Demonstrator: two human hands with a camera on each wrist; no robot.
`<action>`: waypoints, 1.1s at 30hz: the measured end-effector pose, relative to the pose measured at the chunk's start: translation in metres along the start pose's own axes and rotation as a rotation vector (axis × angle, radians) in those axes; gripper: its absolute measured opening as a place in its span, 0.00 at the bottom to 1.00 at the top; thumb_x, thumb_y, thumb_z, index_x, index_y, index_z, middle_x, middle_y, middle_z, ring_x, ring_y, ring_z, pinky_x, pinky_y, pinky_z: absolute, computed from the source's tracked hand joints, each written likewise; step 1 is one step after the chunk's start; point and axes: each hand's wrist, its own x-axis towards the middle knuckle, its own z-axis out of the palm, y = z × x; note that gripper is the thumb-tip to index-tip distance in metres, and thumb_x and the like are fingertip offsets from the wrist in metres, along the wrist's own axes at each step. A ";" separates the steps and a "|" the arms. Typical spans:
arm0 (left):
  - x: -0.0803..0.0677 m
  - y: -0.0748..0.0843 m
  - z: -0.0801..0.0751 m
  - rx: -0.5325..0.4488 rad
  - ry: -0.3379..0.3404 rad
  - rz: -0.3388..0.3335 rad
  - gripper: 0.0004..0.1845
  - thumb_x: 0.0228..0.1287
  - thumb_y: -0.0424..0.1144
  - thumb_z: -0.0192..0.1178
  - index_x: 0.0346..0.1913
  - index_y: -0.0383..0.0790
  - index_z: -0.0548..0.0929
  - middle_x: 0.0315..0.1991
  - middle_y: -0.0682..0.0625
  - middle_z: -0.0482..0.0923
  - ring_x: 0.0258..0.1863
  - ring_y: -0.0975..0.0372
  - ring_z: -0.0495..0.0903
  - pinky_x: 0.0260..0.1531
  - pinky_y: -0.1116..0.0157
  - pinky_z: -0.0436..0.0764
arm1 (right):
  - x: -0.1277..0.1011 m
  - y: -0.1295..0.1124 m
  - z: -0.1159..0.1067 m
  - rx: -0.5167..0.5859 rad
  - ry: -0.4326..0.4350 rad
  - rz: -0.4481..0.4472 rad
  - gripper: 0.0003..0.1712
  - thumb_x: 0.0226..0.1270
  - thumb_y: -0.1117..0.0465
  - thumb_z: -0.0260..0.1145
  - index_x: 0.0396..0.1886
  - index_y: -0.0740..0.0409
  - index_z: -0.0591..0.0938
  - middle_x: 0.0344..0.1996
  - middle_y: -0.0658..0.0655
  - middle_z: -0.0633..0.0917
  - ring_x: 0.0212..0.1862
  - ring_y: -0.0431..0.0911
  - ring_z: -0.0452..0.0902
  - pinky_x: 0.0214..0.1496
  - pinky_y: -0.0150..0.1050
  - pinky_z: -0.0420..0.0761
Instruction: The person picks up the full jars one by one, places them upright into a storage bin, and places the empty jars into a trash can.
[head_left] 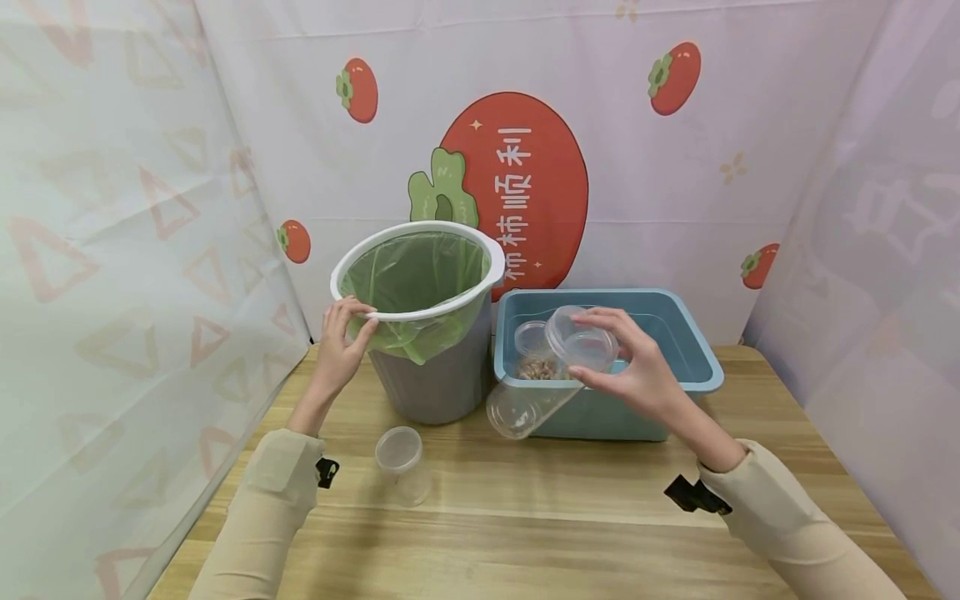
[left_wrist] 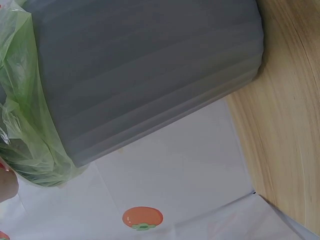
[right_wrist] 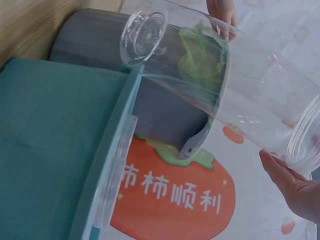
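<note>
On the wooden table (head_left: pixel 570 500), from the head view: one grey bin (head_left: pixel 435 375) with one green bag (head_left: pixel 408 279) inside, one blue tub (head_left: pixel 697 367) beside it. Left hand (head_left: pixel 341 346) up at the bin's white rim, fingers curled over it. Right hand (head_left: pixel 637 371) around a clear cup (head_left: pixel 551 375), fingers spread and clamped on its wide mouth, cup tipped, bottom low over the tub's front wall. Three clear cups to count: this one, one standing alone on the table (head_left: pixel 401 462), one in the tub (head_left: pixel 534 354) with brown bits inside.

From the left wrist: only the bin's side (left_wrist: pixel 150 75), bag (left_wrist: pixel 25 125) and table (left_wrist: pixel 290 125); cannot tell the fingers here.

From the right wrist: cup (right_wrist: pixel 200 85) slanted above the tub (right_wrist: pixel 50 150), looks empty, right hand (right_wrist: pixel 295 187) at the mouth.

Best, probably: grip the bin firm, move the cup slowly, mind the tub's edge.
</note>
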 end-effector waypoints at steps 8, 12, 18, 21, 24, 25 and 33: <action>0.000 -0.007 -0.001 0.022 0.004 0.007 0.07 0.53 0.20 0.54 0.37 0.21 0.72 0.41 0.28 0.67 0.51 0.38 0.60 0.54 0.46 0.53 | 0.012 -0.004 -0.003 0.069 0.109 0.032 0.32 0.43 0.79 0.67 0.53 0.66 0.72 0.49 0.61 0.73 0.51 0.40 0.68 0.44 0.24 0.72; 0.000 -0.028 0.000 0.032 0.008 0.016 0.08 0.52 0.20 0.55 0.37 0.23 0.73 0.40 0.31 0.68 0.51 0.40 0.60 0.54 0.47 0.53 | 0.018 -0.005 -0.004 0.097 0.175 0.081 0.32 0.45 0.78 0.66 0.54 0.64 0.71 0.49 0.60 0.73 0.42 0.40 0.71 0.28 0.24 0.72; 0.000 -0.042 -0.001 0.042 -0.013 0.025 0.08 0.53 0.23 0.57 0.38 0.28 0.75 0.40 0.37 0.70 0.52 0.45 0.62 0.55 0.50 0.54 | 0.028 -0.006 -0.007 0.221 0.252 0.107 0.29 0.47 0.77 0.64 0.53 0.65 0.71 0.51 0.58 0.73 0.31 0.39 0.70 0.18 0.25 0.67; 0.000 -0.042 -0.001 0.048 -0.022 0.022 0.08 0.55 0.25 0.57 0.38 0.30 0.75 0.41 0.39 0.70 0.53 0.47 0.62 0.55 0.52 0.54 | 0.033 -0.007 -0.008 0.291 0.283 0.111 0.28 0.49 0.77 0.62 0.54 0.65 0.71 0.52 0.61 0.72 0.42 0.44 0.71 0.25 0.23 0.73; 0.001 -0.041 -0.001 0.046 -0.031 0.017 0.07 0.55 0.26 0.56 0.39 0.30 0.75 0.41 0.39 0.70 0.53 0.48 0.61 0.55 0.52 0.54 | 0.039 -0.009 -0.008 0.311 0.306 0.123 0.28 0.50 0.76 0.62 0.54 0.66 0.70 0.54 0.62 0.70 0.51 0.48 0.68 0.28 0.24 0.75; 0.001 -0.041 -0.001 0.045 -0.033 0.015 0.07 0.56 0.26 0.56 0.39 0.30 0.75 0.41 0.38 0.70 0.53 0.47 0.61 0.55 0.51 0.54 | 0.041 -0.009 -0.008 0.310 0.313 0.127 0.27 0.50 0.76 0.62 0.54 0.66 0.70 0.54 0.61 0.70 0.52 0.48 0.67 0.29 0.24 0.75; 0.000 -0.038 0.001 0.027 -0.027 -0.009 0.08 0.54 0.24 0.56 0.38 0.28 0.74 0.41 0.36 0.69 0.53 0.45 0.60 0.54 0.49 0.53 | 0.060 -0.016 -0.002 0.305 0.371 0.107 0.26 0.54 0.65 0.65 0.54 0.61 0.71 0.52 0.56 0.70 0.52 0.49 0.65 0.41 0.26 0.75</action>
